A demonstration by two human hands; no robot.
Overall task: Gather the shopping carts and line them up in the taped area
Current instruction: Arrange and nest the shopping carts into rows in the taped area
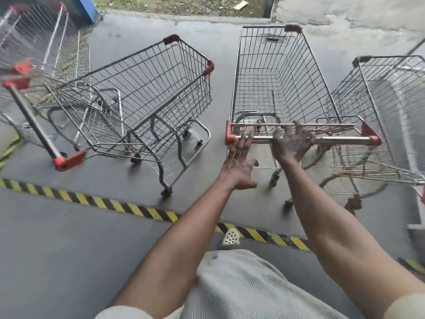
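As left hand and right hand spread at its handle, middle cart points lengthwise away

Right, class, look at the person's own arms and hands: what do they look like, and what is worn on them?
The left hand and right hand show no gloves, watch or rings, and both look smudged with dirt. The arms are bare up to pale cream cuffs, the left sleeve and right sleeve, matching the ribbed cream top.

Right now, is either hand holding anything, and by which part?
Nothing held: left hand and right hand spread open by the silver wire cart's red-capped handle bar.
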